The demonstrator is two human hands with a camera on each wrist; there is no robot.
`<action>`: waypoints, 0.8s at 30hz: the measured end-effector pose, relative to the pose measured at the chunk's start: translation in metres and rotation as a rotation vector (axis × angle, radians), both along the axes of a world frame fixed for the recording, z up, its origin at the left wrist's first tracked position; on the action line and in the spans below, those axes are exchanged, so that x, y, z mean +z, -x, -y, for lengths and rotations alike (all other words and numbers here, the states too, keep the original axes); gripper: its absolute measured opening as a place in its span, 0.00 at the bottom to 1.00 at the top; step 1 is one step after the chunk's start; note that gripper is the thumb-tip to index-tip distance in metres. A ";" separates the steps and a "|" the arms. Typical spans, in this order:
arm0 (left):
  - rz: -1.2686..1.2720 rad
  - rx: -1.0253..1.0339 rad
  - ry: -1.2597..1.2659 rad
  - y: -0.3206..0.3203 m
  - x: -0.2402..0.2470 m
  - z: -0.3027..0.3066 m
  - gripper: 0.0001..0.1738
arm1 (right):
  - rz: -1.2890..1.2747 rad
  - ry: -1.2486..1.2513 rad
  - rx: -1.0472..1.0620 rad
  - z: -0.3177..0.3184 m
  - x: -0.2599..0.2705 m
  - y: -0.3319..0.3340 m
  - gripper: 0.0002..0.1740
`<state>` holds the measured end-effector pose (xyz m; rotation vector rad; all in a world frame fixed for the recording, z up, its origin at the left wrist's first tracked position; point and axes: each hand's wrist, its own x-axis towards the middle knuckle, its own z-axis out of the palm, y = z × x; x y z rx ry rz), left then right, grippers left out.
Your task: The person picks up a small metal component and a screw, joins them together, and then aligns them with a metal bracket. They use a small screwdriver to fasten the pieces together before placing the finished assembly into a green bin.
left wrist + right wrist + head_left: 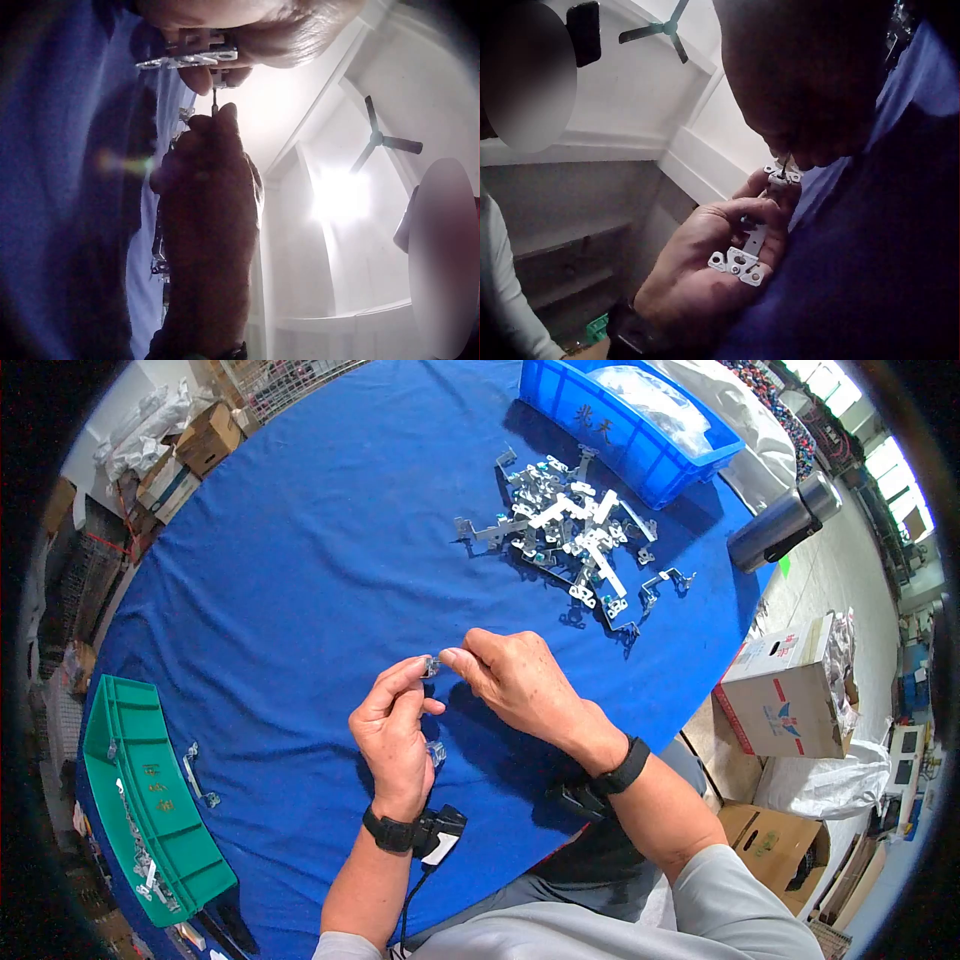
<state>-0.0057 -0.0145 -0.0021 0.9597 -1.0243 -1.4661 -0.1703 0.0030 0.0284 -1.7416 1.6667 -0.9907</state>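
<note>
My left hand [398, 745] grips a metal bracket [736, 265] with a holed plate at each end; one plate lies by the palm, the other stands out at the fingertips. Above that far plate my right hand [525, 685] pinches a thin metal pin [215, 100], whose tip is right at the plate in both wrist views. The pin's upper part is hidden by the right fingers. Beyond the hands, a loose pile of similar metal brackets [570, 520] lies on the blue cloth [290, 580].
A green bin [180, 800] holding several metal parts stands at the left, with one loose bracket [192, 768] beside it. At the back are a blue crate [650, 465] with plastic inside and a steel flask [780, 525] near the table edge. Cardboard boxes [775, 690] stand right of the table.
</note>
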 end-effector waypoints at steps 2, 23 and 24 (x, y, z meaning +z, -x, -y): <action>0.006 -0.002 -0.001 0.000 0.000 0.000 0.13 | -0.057 -0.033 0.009 0.001 -0.003 -0.001 0.14; -0.024 -0.006 -0.034 -0.002 0.000 0.001 0.14 | -0.071 -0.107 0.023 0.001 -0.004 -0.001 0.11; -0.027 -0.010 -0.036 -0.002 0.000 0.001 0.14 | 0.005 0.011 0.016 0.000 -0.007 -0.002 0.11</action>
